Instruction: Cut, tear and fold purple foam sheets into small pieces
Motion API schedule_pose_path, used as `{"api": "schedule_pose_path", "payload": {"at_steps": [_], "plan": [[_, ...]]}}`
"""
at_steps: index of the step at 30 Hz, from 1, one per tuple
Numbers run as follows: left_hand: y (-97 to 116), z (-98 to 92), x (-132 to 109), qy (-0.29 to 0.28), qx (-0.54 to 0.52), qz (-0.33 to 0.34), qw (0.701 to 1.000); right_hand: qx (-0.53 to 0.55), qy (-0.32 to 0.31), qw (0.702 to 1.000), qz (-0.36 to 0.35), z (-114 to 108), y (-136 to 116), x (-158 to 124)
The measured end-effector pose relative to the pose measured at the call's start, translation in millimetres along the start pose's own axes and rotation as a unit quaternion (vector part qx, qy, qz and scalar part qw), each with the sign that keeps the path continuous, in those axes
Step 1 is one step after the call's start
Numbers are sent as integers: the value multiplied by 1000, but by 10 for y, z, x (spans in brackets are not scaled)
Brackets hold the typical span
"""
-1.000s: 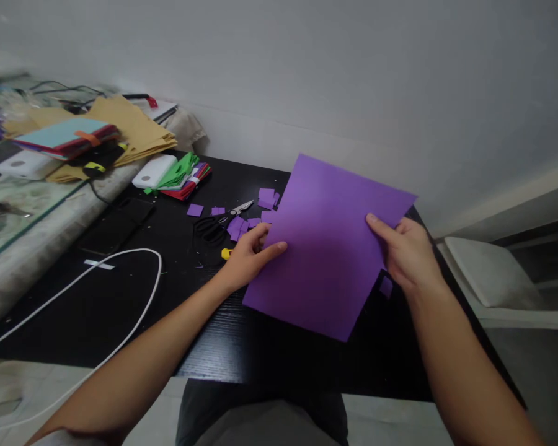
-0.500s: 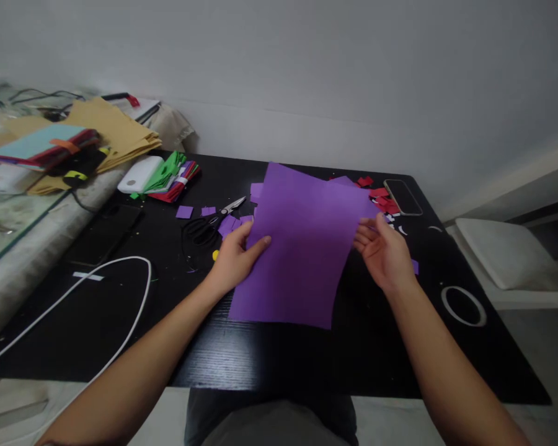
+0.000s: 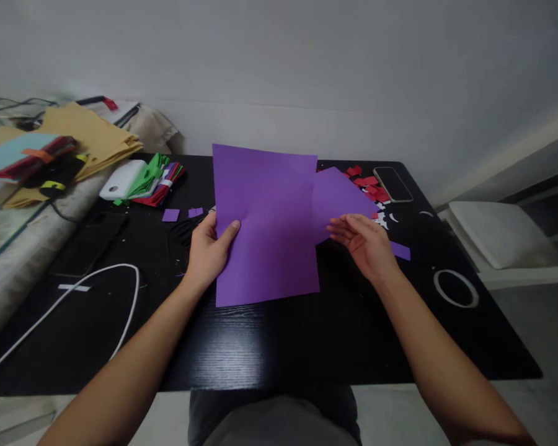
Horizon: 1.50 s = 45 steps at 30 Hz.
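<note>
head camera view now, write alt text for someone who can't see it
A left hand holds up a purple sheet above a black table; the right hand hovers, open, in front of a second purple sheet. Red paper scraps, a phone and a white ring lie to the right, a bundle of coloured paper to the left.
</note>
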State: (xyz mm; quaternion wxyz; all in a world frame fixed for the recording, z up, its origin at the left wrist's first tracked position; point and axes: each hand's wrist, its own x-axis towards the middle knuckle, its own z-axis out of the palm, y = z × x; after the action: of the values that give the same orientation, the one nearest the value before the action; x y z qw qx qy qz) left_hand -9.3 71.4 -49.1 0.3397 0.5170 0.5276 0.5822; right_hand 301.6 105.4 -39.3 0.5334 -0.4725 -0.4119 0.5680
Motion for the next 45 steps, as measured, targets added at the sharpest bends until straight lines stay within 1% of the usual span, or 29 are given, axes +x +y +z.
{"api": "schedule_pose_path", "payload": {"at_steps": [5,11,17,21,31,34,37,39,41,45], "plan": [[20,16,-25,-6,0,-8,1000,28,-20,999,-6,36,-6,-37],[27,32,-51,-12,-8,-29,999,-15,-23,999,-37,47,42,-56],[32,35,-53,-13,-17,-34,999,-25,-25,998,-48,43,73,-45],[38,40,-60,-17,-17,-36,999,-22,-31,998,-49,46,82,-39],[23,37,-69,-26,-29,-42,998,-38,-17,998,-53,52,144,-29],[42,54,-79,-30,-52,-50,997,-39,-34,998,-24,77,147,-50],[74,82,-97,-50,-88,-57,993,-28,-88,995,40,142,111,-124],[99,101,-112,-75,-117,-74,988,-14,-131,988,74,188,83,-185],[117,114,-125,-104,-147,-97,979,-9,-148,986,76,211,73,-230],[101,115,-138,-149,-191,-126,962,-28,-147,987,64,169,124,-230]]}}
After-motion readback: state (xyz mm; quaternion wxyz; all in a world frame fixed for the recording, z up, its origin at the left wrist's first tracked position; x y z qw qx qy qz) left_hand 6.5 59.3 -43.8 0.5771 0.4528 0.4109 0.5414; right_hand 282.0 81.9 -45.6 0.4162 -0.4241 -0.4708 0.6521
